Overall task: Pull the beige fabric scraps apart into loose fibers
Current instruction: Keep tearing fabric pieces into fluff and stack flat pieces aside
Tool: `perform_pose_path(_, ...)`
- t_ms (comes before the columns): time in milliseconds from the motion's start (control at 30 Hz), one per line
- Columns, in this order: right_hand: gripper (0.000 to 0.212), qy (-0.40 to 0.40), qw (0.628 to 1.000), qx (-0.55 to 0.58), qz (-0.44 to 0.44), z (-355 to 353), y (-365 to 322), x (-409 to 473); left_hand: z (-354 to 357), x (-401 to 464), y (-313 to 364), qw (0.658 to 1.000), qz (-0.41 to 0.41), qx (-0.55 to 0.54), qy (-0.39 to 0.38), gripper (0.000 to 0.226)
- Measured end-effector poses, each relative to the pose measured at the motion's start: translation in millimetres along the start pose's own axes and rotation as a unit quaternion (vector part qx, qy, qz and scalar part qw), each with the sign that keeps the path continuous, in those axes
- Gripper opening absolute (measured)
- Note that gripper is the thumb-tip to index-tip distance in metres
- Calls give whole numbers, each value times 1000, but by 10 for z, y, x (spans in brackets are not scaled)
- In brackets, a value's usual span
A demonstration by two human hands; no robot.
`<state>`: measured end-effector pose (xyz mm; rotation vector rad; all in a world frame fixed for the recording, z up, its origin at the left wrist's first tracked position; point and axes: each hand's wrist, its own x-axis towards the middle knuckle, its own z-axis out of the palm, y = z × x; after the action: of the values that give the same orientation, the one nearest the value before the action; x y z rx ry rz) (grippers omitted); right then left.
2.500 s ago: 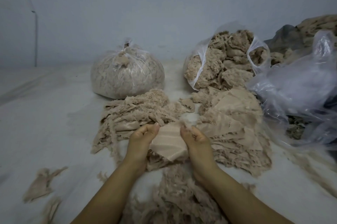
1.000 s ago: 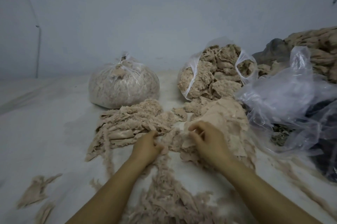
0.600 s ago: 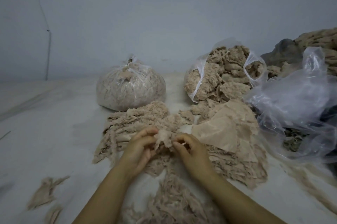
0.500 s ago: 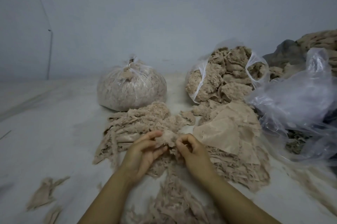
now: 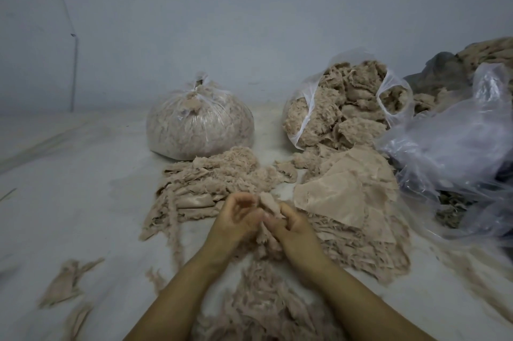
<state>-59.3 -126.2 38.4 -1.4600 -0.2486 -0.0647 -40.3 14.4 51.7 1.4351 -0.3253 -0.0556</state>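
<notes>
A small frayed beige scrap [image 5: 268, 203] sticks up between my two hands at the centre. My right hand [image 5: 291, 229] pinches its lower part with curled fingers. My left hand [image 5: 237, 220] sits close on the scrap's left with fingers curled toward it; its grip on the scrap is unclear. Behind my hands lie two heaps: shredded strips and fluffy fibers [image 5: 211, 176] to the left, flat beige fabric pieces [image 5: 347, 196] to the right. Loose pulled fibers [image 5: 263, 310] are piled between my forearms.
A tied clear bag of fibers [image 5: 198, 125] stands at the back centre. An open clear bag of scraps [image 5: 338, 107] leans at back right. Crumpled clear plastic [image 5: 455, 152] fills the right side. Stray scraps [image 5: 68, 279] lie on the pale floor at lower left.
I put down the wide flat piece and reached into the heaps. Both hands came back together with a small frayed scrap, and my left fingers have curled closer to it.
</notes>
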Motion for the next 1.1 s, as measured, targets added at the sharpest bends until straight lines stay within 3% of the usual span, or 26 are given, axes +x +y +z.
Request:
perform_pose_path(67,16,-5,1000,19,18,22,9,-22,55,-3,-26,1000,-11,16,-2,50)
perform_pose_path(200,48,21,997,64,46,8,-16,-17,73,16,-11,996,-26,-69,46,30)
perform_pose_path(367,33,1,993,90,75,-76,-63,-39,-28,66,-8,979,-63,-175,83,25)
perform_pose_path(500,34,-39,996,42,64,-87,-91,-93,-159,121,24,963,-83,-188,177,23)
perform_pose_path(600,55,-15,999,-44,21,-74,-111,-110,-170,56,65,979,-69,-155,116,24)
perform_pose_path(733,34,-13,998,18,63,21,-117,-98,-8,-51,80,999,-18,-5,29,28)
perform_pose_path(800,19,34,996,46,74,57,-104,-75,59,-60,78,997,17,69,39,19)
perform_pose_path(867,13,94,992,58,61,59,-102,-60,64,-45,75,992,30,99,71,24)
perform_pose_path(1100,22,136,989,52,17,68,-178,-74,2,-15,53,984,28,135,110,31)
